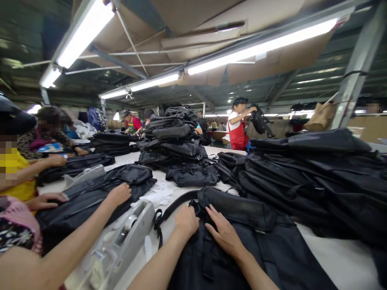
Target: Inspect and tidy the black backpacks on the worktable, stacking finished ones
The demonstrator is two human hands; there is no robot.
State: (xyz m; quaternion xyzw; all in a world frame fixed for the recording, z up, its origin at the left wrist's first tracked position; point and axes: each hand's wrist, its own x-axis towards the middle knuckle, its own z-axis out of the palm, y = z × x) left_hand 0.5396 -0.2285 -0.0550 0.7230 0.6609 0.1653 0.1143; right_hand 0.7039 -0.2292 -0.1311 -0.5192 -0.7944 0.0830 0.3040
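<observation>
A black backpack (256,249) lies flat on the table in front of me, with a loose strap curving off its left side. My left hand (185,220) is closed on the backpack's upper left part; exactly which bit of fabric or strap its fingers grip is hidden. Just to the right, my right hand (223,230) rests on the bag with fingers stretched and spread. A dangling black strap (207,257) runs down the bag between my two forearms.
A grey tape dispenser (137,225) stands left of my left forearm. Beyond it, a co-worker's hands rest on another black bag (90,193). Black bags are stacked high (178,133) ahead and heaped (302,177) on the right. White scraps (161,193) lie mid-table.
</observation>
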